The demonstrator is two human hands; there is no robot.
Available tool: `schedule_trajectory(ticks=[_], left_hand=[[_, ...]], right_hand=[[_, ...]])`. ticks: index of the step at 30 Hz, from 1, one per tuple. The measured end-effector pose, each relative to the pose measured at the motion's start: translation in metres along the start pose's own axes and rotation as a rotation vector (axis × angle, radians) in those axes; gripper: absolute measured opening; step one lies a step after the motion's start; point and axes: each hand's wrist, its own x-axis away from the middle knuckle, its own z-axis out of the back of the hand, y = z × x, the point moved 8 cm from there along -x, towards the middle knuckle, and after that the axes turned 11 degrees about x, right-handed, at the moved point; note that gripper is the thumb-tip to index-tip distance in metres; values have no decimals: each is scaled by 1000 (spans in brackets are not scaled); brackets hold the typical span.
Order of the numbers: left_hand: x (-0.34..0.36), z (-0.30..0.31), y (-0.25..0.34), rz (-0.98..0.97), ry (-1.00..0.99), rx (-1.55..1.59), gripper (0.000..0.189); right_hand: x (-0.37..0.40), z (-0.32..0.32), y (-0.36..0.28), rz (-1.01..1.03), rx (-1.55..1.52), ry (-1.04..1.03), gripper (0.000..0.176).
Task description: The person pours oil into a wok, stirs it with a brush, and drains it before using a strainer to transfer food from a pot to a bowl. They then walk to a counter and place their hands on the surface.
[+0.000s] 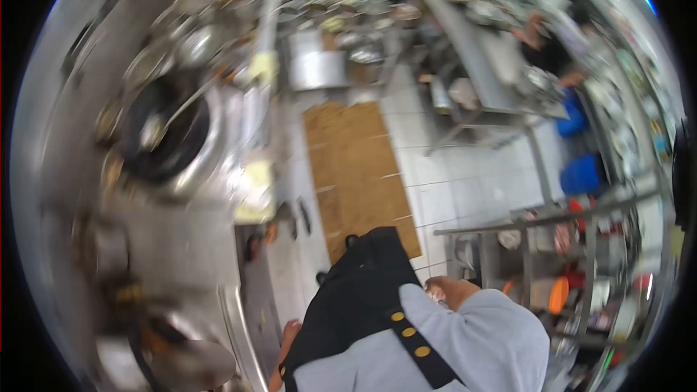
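My left hand point(291, 329) hangs low beside the dark apron point(363, 276), next to the edge of the steel counter; its fingers are too small and blurred to make out. On the other side, my right hand point(436, 292) is close to the apron at my waist, partly hidden by the grey sleeve. A small pale patch shows at its fingers, too blurred to name. A black wok point(138, 149) with a ladle point(154, 133) in it sits on the stove at the left.
A brown mat point(356, 167) lies on the white tiled floor point(435, 196). Steel shelves point(537, 221) with containers stand at the right. Another person point(544, 51) is by the far-right worktable. A large metal pot point(317, 65) stands beyond the mat.
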Motion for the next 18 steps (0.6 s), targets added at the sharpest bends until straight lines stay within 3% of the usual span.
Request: schedule_trajectory(ticks=[1, 2, 3, 4, 9, 11, 12, 15, 16, 17, 18], left_hand=[[-26, 3, 41, -337, -100, -258, 20], [-42, 7, 87, -676, -173, -505, 22], [-73, 19, 77, -180, -236, -62, 25], [-75, 43, 128, 270, -67, 403, 29], [-198, 33, 192, 232, -123, 528, 34], [-226, 23, 230, 232, -109, 486, 33], [-243, 6, 251, 140, -190, 349, 32], [-266, -33, 287, -83, -335, -13, 31], [-254, -41, 336, -2, -234, -101, 32], [-288, -58, 329, -236, -264, -295, 35], [-291, -65, 348, -162, -257, -235, 35]], right_hand=[[93, -7, -25, 44, 8, 232, 50], [101, -6, -37, 103, -71, 264, 49], [110, -1, -51, 139, -205, 273, 47], [85, 11, -63, 218, -293, 196, 48], [151, 110, -113, 434, -419, 404, 49], [51, 187, -123, 501, -154, 441, 49], [-1, 224, -126, 534, -26, 467, 49], [143, 295, -105, 603, -886, 540, 48], [184, 319, -110, 667, -901, 588, 48], [214, 349, -113, 731, -917, 633, 47], [228, 376, -121, 747, -836, 618, 47]])
